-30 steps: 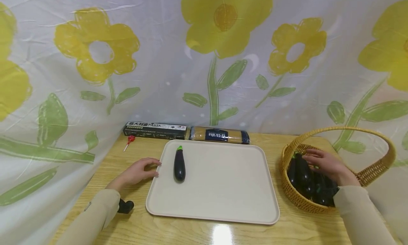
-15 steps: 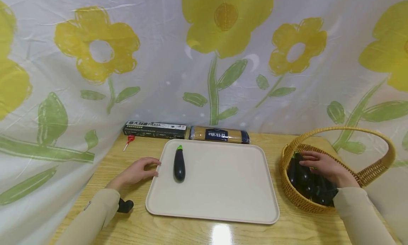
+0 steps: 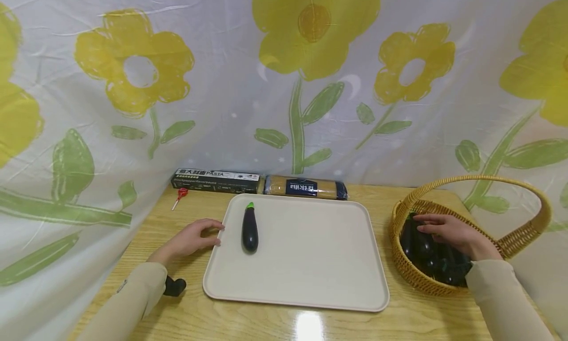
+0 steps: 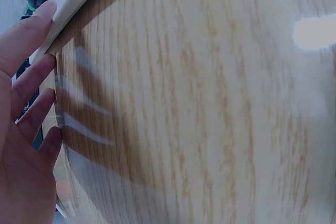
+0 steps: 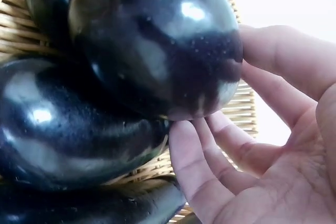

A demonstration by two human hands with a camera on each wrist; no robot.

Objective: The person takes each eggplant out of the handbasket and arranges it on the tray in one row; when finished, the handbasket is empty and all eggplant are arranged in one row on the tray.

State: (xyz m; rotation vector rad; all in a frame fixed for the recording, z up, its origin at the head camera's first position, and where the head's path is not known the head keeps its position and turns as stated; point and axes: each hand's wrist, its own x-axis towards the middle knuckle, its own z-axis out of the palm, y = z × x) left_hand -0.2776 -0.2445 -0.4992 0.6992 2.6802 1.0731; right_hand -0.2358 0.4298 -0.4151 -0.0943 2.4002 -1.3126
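Observation:
In the head view, a cream tray (image 3: 310, 257) lies on the wooden table with one dark eggplant (image 3: 250, 235) upright along its left side, green stem end away from me. My left hand (image 3: 193, 238) rests at the tray's left edge, fingers loosely bent, holding nothing. On the right, my right hand (image 3: 454, 234) reaches into a wicker basket (image 3: 410, 274) of several eggplants. The right wrist view shows thumb and fingers around the side of a glossy eggplant (image 5: 157, 40); some fingertips are hidden behind it. Another eggplant (image 5: 68, 129) lies beside it.
A black pasta box (image 3: 217, 182) and a spaghetti packet (image 3: 306, 188) lie behind the tray. A red lollipop (image 3: 180, 195) is at the back left. The basket's tall handle (image 3: 479, 180) arches over the right hand. A flowered cloth (image 3: 222, 109) hangs behind the table.
My right hand has shifted slightly left over the eggplants, and its fingers have settled around one. The left hand, the tray and its eggplant have stayed put.

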